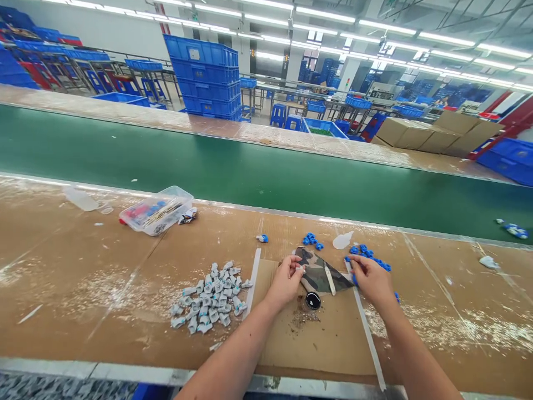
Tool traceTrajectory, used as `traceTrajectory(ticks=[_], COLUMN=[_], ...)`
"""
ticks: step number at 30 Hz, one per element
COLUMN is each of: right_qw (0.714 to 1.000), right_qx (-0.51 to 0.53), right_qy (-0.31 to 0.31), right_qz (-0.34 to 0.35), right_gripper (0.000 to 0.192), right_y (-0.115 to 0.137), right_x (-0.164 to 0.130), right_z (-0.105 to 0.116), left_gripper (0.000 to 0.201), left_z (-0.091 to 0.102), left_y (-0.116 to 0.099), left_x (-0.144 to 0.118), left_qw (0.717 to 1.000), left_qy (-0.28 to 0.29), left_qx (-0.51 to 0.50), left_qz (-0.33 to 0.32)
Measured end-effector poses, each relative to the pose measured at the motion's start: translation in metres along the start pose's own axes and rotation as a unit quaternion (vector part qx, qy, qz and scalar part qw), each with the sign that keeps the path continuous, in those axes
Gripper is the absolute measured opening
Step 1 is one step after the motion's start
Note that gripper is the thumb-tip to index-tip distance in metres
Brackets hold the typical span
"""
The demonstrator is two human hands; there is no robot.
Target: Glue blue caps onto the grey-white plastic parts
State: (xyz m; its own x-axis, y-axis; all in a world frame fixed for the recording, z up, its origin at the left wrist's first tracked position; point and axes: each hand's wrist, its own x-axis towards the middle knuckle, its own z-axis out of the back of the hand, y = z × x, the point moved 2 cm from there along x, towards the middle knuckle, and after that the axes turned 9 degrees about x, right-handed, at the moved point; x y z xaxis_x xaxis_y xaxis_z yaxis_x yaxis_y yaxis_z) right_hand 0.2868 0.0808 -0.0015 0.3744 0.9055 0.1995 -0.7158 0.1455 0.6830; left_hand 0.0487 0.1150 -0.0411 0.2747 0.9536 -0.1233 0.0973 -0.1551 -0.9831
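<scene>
1. Two hands working at the middle of the bench – left hand [286, 280] pinching a small pale grey piece [298, 269] between thumb and fingertips, fingers curled tight around it.
2. Right hand [372, 279] closing its fingers on a small blue piece [354, 277], thumb tucked toward the palm; grip partly hidden by the knuckles.
3. Lying between both hands, touching neither wrist: a camouflage-patterned cloth [318, 271], with a white stick-like tool [330, 279] resting across it and a small round black pot [312, 300] sitting just at its near edge.
4. Spreading just beyond the right hand: a scatter of blue parts [368, 255], and a second small cluster of blue parts [311, 240] past the cloth, beside a whitish plastic dropper bottle [342, 240].
5. Sitting to the left of the left hand, near but apart: a heap of grey-white parts [210, 297] on the brown cardboard-covered bench [83, 289].
6. Resting well off to the left: a clear plastic tub [156, 210] holding red and blue bits.
7. Running behind everything – a green conveyor belt [250, 172], with stacked blue crates [204, 75] beyond it.
</scene>
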Motion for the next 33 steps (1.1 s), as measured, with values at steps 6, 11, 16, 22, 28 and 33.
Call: traceTrajectory(ticks=[6, 11, 16, 22, 28, 33], right_qw=[0.997, 0.998, 0.996, 0.992, 0.994, 0.974], right_qx=[-0.033, -0.04, -0.074, -0.092, 0.011, 0.217], right_qy=[-0.059, -0.046, -0.051, -0.044, -0.033, -0.019], right_qz=[-0.032, -0.009, 0.03, 0.068, 0.107, 0.063], right_gripper=[0.038, 0.034, 0.032, 0.026, 0.024, 0.024], right_y=[-0.045, -0.053, -0.05, -0.047, -0.024, -0.007], right_x=[-0.057, -0.089, -0.091, -0.092, -0.108, -0.116], right_z=[0.068, 0.075, 0.064, 0.052, 0.046, 0.026], left_gripper=[0.029, 0.032, 0.033, 0.037, 0.04, 0.039], left_z=[0.002, 0.002, 0.012, 0.027, 0.022, 0.015], left_y=[-0.007, -0.021, -0.045, -0.047, -0.021, -0.019], left_x=[-0.004, -0.011, -0.041, -0.1, -0.121, -0.12], left_qw=[1.0, 1.0, 0.996, 0.998, 0.993, 0.987], left_qy=[-0.001, -0.002, -0.06, -0.053, -0.026, -0.004], left_qx=[0.021, 0.005, 0.049, 0.018, -0.066, -0.106], left_qz=[-0.006, -0.026, -0.054, 0.013, 0.093, 0.119])
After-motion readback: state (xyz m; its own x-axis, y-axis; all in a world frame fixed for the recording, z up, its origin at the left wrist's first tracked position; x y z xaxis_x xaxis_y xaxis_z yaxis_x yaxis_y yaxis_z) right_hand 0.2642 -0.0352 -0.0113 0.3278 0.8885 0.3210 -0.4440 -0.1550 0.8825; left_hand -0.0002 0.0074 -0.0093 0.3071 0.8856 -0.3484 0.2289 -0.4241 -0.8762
